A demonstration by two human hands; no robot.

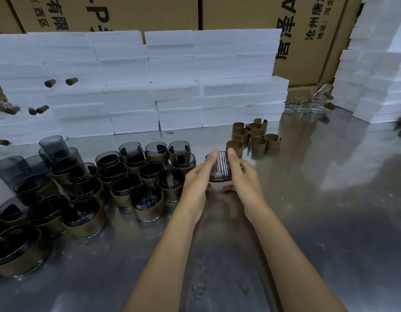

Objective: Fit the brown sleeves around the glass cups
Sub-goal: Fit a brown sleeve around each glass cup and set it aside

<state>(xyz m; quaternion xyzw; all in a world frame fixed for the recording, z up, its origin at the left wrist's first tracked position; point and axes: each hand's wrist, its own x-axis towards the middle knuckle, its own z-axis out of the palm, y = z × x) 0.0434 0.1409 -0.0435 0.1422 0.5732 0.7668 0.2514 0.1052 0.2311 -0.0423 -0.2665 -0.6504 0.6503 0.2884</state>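
Cup (221, 165): smoky glass, held between both my hands above the steel table (330, 221), right of the finished cups.
Left hand (198, 183): fingers curl round the cup's left side, thumb stretched up along it.
Right hand (244, 176): grips the cup's right side, thumb pointing up.
Sleeves (254, 135): loose brown rings, clustered on the table just beyond the cup.
Sleeved cups (127, 176): crowded to my left.
Foam blocks (150, 86): stacked like a wall behind.
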